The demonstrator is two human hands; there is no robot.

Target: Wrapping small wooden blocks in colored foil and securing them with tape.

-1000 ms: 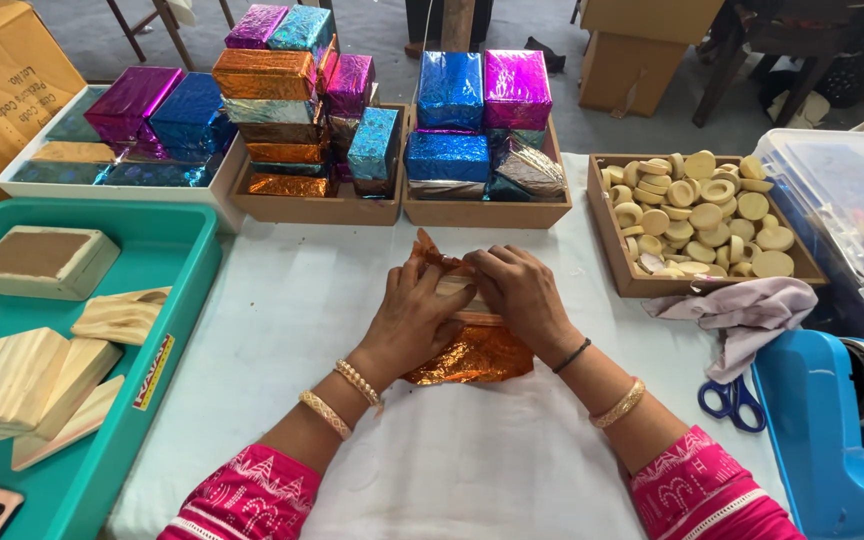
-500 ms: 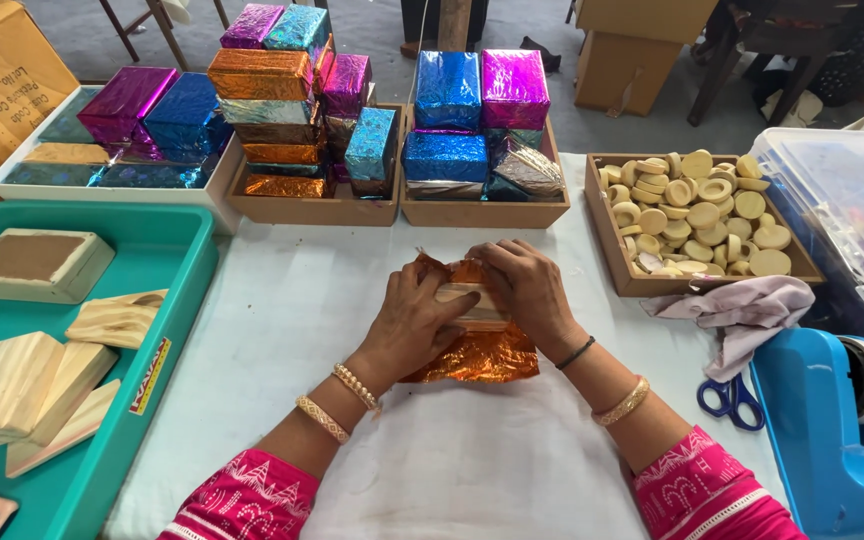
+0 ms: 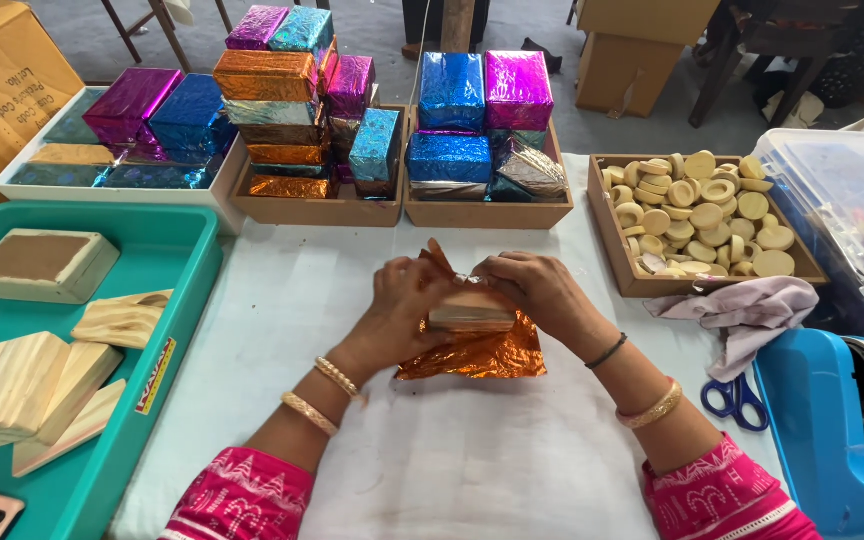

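Both my grips close on the block (image 3: 470, 308) at table centre: left hand (image 3: 404, 305) at nine o'clock, right hand (image 3: 537, 290) at three. The foil (image 3: 477, 355) looks thin, crinkly, tearable; the block, I judge, stiff and light.

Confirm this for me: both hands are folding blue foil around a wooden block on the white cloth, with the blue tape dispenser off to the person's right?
Not quite. The foil is copper-orange, not blue, as the head view shows. Otherwise right: left hand and right hand fold it around the wooden block on the white cloth, tape dispenser to the right.
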